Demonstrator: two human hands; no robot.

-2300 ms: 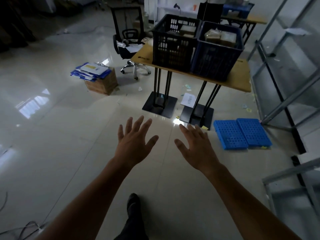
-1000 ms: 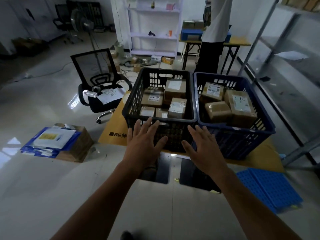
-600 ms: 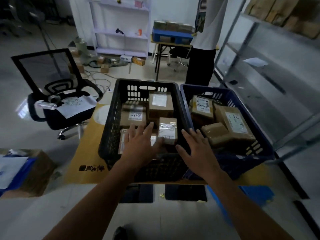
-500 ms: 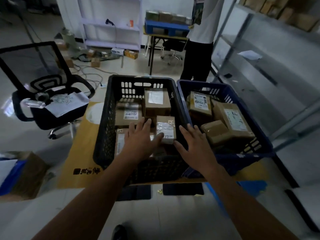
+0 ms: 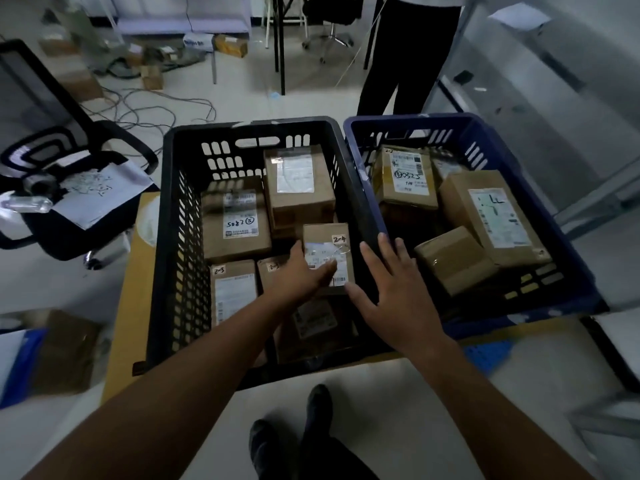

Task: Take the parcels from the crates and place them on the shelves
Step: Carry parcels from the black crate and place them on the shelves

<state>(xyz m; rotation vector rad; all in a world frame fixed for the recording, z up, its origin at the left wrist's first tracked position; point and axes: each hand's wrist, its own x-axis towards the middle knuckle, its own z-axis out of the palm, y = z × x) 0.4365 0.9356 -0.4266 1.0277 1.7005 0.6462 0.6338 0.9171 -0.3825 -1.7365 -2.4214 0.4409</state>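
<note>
A black crate (image 5: 173, 216) and a blue crate (image 5: 575, 271) stand side by side on a yellow table (image 5: 124, 323), both holding several brown cardboard parcels. My left hand (image 5: 298, 275) reaches into the black crate and grips a small parcel marked 2-4 (image 5: 329, 242), thumb across its label, fingers along its left side. My right hand (image 5: 398, 296) hovers with spread fingers over the wall between the two crates, just right of that parcel, holding nothing. Metal shelves (image 5: 554, 98) run along the right.
A person in dark trousers (image 5: 408, 64) stands just behind the crates. A black office chair (image 5: 52, 188) with papers is at the left. Cables and small boxes litter the far floor. A blue plastic pallet (image 5: 485, 355) lies under the table's right end.
I have walked up to the table and now look down into the crates. My left hand went into the black crate and took hold of the small parcel; the right hand followed beside it.
</note>
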